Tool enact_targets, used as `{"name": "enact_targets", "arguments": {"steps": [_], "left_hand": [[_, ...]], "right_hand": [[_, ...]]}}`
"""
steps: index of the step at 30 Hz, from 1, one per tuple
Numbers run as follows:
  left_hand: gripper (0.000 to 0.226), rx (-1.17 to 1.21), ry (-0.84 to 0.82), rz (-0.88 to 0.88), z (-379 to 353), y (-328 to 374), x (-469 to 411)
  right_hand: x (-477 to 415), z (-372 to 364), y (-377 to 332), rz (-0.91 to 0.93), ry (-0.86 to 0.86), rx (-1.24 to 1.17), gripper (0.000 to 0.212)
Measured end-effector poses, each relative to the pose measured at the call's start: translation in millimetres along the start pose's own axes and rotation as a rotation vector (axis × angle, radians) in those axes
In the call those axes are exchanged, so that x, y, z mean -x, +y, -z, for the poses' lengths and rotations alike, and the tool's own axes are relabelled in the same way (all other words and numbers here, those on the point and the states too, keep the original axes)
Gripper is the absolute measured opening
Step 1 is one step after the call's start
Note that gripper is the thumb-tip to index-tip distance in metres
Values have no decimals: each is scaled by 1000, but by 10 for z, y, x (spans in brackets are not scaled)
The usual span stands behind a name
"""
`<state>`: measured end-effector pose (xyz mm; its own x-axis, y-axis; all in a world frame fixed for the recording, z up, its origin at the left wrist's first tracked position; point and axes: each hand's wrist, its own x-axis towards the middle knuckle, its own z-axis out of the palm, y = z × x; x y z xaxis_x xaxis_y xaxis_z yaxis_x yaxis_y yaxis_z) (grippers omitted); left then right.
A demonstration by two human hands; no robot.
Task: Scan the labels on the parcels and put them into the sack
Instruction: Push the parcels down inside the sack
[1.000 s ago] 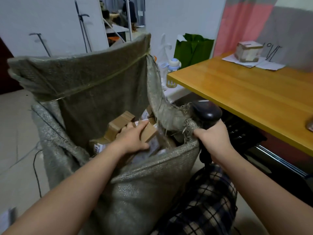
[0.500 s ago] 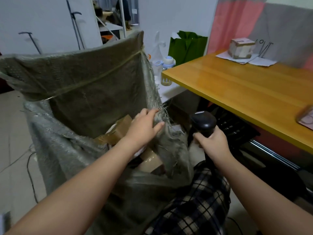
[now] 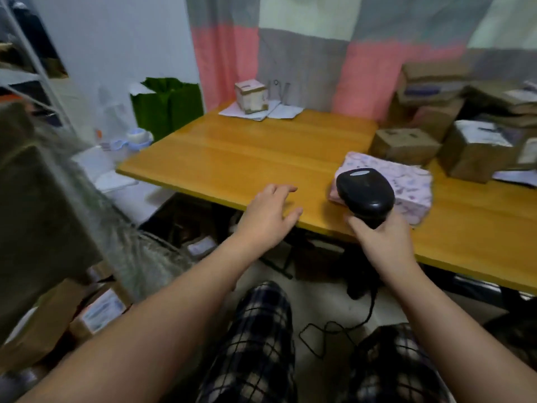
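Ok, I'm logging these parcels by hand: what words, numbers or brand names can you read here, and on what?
None is readable.
White label on the brown box: blurred.
Pale oval badge on the scanner: blurred.
Label on the lower-left parcel: blurred.
Pink patterned parcel: no text visible.

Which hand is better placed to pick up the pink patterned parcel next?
Probably left: the left hand is empty and open by the table, while the right hand grips the scanner near the pink parcel.

The scanner [image 3: 366, 193] is black, the parcel [image 3: 406, 178] pale pink (lilac speckles), the table [image 3: 232, 158] honey-yellow, the cartons [image 3: 404, 145] brown.
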<state>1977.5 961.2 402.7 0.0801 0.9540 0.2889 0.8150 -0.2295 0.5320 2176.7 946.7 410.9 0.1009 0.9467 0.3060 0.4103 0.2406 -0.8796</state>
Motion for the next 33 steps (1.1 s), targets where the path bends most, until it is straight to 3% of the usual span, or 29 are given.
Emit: {"name": "enact_targets", "arguments": {"steps": [4, 7, 9, 13, 15, 17, 19, 23, 26, 33], "left_hand": [[48, 57, -14, -56, -282, 359, -463], [53, 131, -60, -45, -447, 512, -760], [58, 232, -114, 24, -529, 554, -900], [72, 483, -185, 115, -648, 550, -946], [90, 541, -157, 92, -643, 515, -900], [109, 440, -131, 20, -573, 469, -871], [117, 238, -92, -67, -479, 416, -857], [98, 33, 80, -183, -243, 279, -884], [84, 56, 68, -216, -39, 165, -992], [59, 604, 91, 156, 120, 82, -1049]], "right_hand": [[-206, 471, 150, -57, 130, 21, 40], [-344, 701, 205, -63, 205, 50, 35], [-424, 773, 220, -101, 191, -47, 23], [-524, 759, 271, -176, 160, -194, 27], [-547, 739, 258, -187, 146, -289, 29], [-573, 722, 223, -192, 124, -350, 36], [-605, 711, 174, -208, 129, -398, 27], [-655, 653, 63, -140, 97, -384, 32], [-708, 622, 3, -122, 108, -402, 25], [-823, 481, -35, -144, 71, -405, 21]]}}
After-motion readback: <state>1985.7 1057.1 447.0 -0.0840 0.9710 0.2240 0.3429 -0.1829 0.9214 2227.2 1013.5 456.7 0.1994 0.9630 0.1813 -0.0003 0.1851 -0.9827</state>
